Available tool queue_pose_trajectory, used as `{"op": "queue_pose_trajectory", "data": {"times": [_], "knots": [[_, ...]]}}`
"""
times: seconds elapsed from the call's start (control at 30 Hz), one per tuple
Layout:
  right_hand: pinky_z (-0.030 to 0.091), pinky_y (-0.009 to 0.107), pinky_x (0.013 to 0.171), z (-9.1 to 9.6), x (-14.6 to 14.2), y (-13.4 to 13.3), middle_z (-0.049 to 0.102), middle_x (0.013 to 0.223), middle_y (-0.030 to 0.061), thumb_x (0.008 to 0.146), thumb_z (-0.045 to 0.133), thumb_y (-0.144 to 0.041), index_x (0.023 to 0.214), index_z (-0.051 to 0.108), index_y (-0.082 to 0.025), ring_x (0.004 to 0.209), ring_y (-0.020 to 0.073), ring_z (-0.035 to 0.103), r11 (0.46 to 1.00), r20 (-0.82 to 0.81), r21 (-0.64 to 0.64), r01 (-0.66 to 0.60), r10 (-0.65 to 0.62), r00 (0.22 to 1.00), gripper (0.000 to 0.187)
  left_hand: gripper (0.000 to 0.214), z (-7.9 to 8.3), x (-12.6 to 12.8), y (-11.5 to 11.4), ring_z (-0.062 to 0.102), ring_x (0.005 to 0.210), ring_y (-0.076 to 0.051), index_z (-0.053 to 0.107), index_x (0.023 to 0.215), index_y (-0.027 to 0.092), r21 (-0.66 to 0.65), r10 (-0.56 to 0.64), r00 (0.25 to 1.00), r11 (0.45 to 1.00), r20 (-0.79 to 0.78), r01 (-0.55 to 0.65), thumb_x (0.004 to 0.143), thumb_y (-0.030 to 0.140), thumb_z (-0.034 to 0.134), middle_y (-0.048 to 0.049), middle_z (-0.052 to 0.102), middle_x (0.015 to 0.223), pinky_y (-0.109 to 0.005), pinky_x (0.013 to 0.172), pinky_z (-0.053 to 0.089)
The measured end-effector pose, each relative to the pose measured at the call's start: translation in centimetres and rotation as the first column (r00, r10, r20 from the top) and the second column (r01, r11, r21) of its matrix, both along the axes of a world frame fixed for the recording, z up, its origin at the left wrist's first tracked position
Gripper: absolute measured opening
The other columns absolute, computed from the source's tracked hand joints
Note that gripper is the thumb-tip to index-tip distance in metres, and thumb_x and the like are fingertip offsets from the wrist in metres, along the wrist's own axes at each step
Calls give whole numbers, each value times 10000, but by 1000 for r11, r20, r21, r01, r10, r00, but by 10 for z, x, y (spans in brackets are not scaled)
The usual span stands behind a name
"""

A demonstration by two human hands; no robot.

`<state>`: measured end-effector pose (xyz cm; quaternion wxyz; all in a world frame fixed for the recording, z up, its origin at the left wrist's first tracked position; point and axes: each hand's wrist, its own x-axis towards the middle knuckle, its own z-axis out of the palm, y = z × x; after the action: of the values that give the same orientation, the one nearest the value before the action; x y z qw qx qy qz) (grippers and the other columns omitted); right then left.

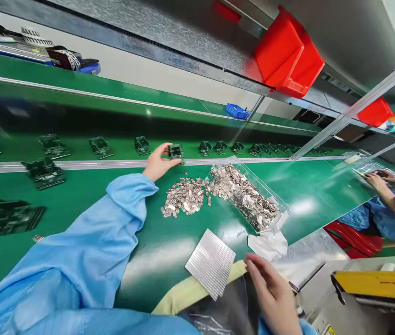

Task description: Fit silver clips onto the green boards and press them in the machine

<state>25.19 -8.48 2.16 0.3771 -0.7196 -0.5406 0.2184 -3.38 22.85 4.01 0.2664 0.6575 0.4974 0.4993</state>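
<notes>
My left hand (159,162) reaches out over the bench and grips a small dark green circuit board (175,151) by its edges, between thumb and fingers. The board is above the grey strip at the rear. Close to my body, my right hand (272,291) has its thumb and fingertips together; anything between them is too small to make out. Left of that hand a silvery sheet scored into small rectangles (211,263) lies at the bench's near edge. Between my hands are a loose heap of small metal pieces (185,197) and a clear tray (281,207) full of similar pieces.
Stacked circuit boards (46,173) lie at left, with more boards (220,147) in a row along the rear. A crumpled white cloth or bag (269,245) is by the tray. Red bins (288,56) hang overhead. A co-worker's hands (380,179) work at far right.
</notes>
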Motion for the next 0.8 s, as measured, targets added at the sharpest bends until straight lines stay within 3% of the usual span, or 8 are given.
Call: {"op": "queue_pose_trajectory", "data": {"times": [0.13, 0.23, 0.33, 0.43, 0.53, 0.67, 0.73, 0.8], "knots": [[557, 350, 674, -2, -17, 112, 728, 830, 80, 821, 540, -486, 941, 691, -177, 720, 236, 684, 985, 2, -92, -146, 147, 989, 364, 661, -43, -19, 69, 529, 1207, -259, 447, 1344, 155, -27, 114, 992, 993, -61, -116, 761, 323, 710, -144, 519, 1342, -348, 935, 491], [513, 329, 637, -10, -24, 174, 699, 729, 48, 783, 546, -428, 882, 681, -188, 662, 211, 651, 987, 113, -131, -93, 108, 988, 293, 670, -54, -11, 105, 533, 1195, -276, 474, 1334, 158, -26, 94, 988, 995, -124, -98, 738, 312, 737, -136, 537, 1320, -381, 1013, 433], [450, 310, 593, -17, -28, 211, 646, 629, 20, 717, 636, -369, 764, 667, -210, 591, 190, 583, 987, 196, -156, -28, 59, 979, 168, 729, -58, 3, 131, 525, 1206, -311, 410, 1387, 135, -31, 69, 982, 997, -177, -75, 755, 316, 723, -159, 542, 1317, -429, 1054, 383], [381, 285, 540, -20, -29, 225, 605, 562, 2, 658, 683, -287, 607, 623, -233, 538, 166, 513, 984, 238, -177, -7, 50, 970, 96, 811, -58, 10, 135, 486, 1250, -333, 329, 1427, 110, -15, 66, 976, 997, -209, -71, 751, 314, 727, -188, 491, 1369, -435, 1055, 377], [368, 276, 505, -18, -26, 226, 590, 523, -1, 649, 676, -312, 548, 584, -237, 502, 157, 491, 982, 196, -187, -29, 66, 978, 157, 656, -55, 0, 114, 466, 1266, -285, 392, 1370, 147, 53, 111, 968, 993, -224, -101, 797, 300, 673, -149, 471, 1374, -379, 1064, 372], [472, 305, 523, -3, -20, 212, 618, 567, 21, 703, 589, -505, 662, 580, -222, 521, 182, 570, 981, 32, -170, -99, 106, 994, 286, 394, -51, -36, 77, 430, 1267, -310, 492, 1185, 153, 155, 376, 904, 924, -206, -349, 835, 298, 603, -157, 486, 1279, -445, 1081, 324], [517, 322, 549, 12, -20, 194, 650, 628, 42, 716, 581, -557, 741, 617, -203, 562, 199, 609, 980, -46, -139, -144, 139, 989, 357, 539, -52, -57, 70, 407, 1282, -333, 453, 1205, 147, 145, 505, 838, 863, -205, -484, 752, 313, 693, -173, 457, 1304, -473, 1075, 326], [542, 324, 572, 29, -23, 169, 677, 688, 57, 741, 611, -537, 822, 675, -190, 607, 210, 631, 978, -61, -89, -190, 185, 981, 363, 833, -53, -74, 75, 364, 1326, -349, 342, 1318, 141, 64, 520, 817, 851, -249, -522, 639, 331, 787, -195, 384, 1396, -484, 1077, 335]]}}
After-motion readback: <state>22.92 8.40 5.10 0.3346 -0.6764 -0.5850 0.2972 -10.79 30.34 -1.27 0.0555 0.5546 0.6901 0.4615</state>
